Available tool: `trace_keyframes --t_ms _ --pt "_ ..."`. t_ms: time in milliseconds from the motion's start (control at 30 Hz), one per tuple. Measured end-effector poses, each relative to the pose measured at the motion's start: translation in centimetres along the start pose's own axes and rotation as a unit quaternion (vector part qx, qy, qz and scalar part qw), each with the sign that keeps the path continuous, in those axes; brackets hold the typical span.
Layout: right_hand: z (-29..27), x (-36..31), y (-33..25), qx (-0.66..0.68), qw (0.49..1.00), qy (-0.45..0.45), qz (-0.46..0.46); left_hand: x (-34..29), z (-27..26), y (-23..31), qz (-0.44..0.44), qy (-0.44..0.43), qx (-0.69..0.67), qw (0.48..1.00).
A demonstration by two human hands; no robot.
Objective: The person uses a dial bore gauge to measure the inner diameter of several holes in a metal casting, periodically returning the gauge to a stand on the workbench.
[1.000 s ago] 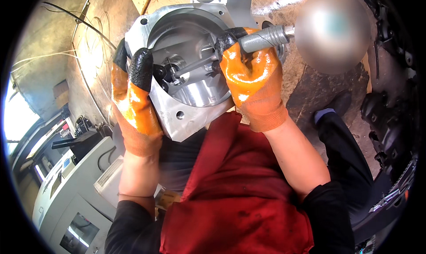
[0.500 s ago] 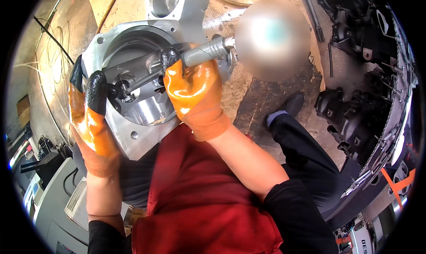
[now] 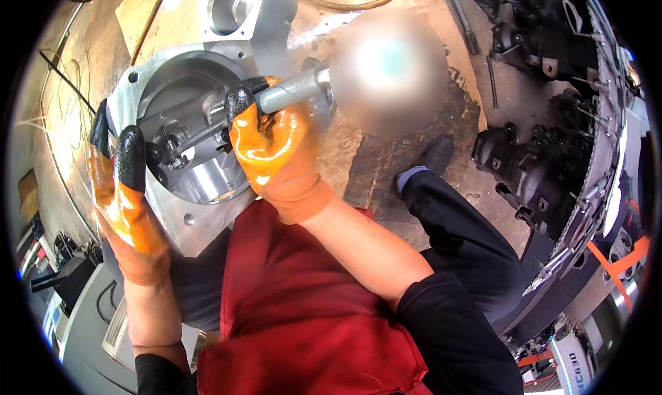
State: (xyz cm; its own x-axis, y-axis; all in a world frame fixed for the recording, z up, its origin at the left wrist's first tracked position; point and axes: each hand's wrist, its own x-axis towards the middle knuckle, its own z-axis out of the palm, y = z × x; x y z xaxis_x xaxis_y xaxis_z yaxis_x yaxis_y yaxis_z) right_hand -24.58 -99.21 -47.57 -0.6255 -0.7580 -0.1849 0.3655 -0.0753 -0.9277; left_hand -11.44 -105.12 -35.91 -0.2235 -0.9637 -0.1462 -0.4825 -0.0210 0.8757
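A silvery metal housing [image 3: 196, 233] with a large round bore stands in front of me. My right hand [image 3: 279, 146], in an orange glove with black fingertips, is closed round the grey grip of what looks like a dial bore gauge [image 3: 296, 90]. Its thin shaft slants down left, and the small measuring head [image 3: 181, 159] sits inside the bore. At the upper right end is a round part, blurred out. My left hand [image 3: 124, 202], gloved alike, rests at the housing's left edge. Its fingers are stretched and apart, one over the flange face near the measuring head.
Behind the bore rises a second, smaller opening [image 3: 234, 5] of the casting. Black metal castings [image 3: 527, 164] stand along the right. A cable [image 3: 355, 7] curves on the cardboard floor sheet, and a long rod [image 3: 460, 19] lies beyond. A grey machine [image 3: 86, 326] stands lower left.
The whole view has shifted, so everything sits a little further left. Both hands keep their places on the gauge and at the housing edge; the gauge tilts very slightly at most.
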Motion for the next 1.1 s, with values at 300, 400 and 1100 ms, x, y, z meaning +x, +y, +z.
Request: trace_keyframes --t_ms 300,400,1100 --pt "-0.2 -0.4 -7.4 -0.215 0.948 0.054 -0.228 0.0 -0.7 2.7 0.349 -0.083 0.221 0.907" --pt "-1.5 -0.9 -12.4 -0.145 0.956 0.138 -0.215 -0.2 1.2 3.1 0.051 -0.082 -0.225 0.97" --pt "-38.1 2.1 -37.6 -0.837 0.502 0.167 0.138 -6.0 10.5 10.9 0.243 -0.157 0.31 0.906"
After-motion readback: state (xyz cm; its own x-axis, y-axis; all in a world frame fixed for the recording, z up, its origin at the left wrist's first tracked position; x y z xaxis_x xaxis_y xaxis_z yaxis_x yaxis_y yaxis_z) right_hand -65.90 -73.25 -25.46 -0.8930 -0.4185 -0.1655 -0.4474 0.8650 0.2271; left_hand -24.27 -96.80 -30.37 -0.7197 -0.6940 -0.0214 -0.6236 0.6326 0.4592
